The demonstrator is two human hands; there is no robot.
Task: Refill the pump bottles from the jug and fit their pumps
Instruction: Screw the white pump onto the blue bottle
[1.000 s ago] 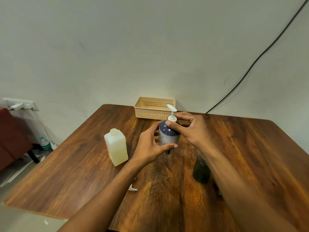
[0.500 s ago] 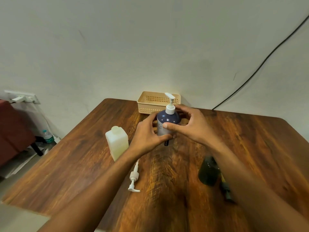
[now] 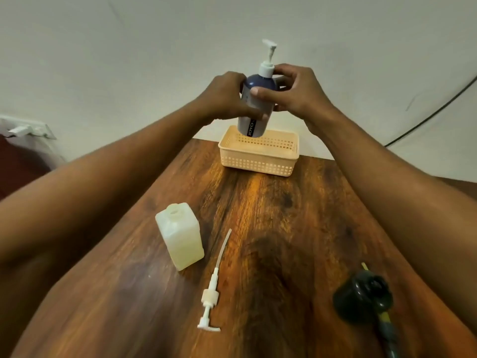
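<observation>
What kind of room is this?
Probably a plain room in a home or small office: a wooden table pushed against a bare pale wall, with a plastic basket and a refill jug on it.

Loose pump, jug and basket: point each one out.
loose pump (image 3: 211,297): head view, on its screw collar.
jug (image 3: 180,241): head view, on its side wall.
basket (image 3: 258,165): head view, on its near wall.
</observation>
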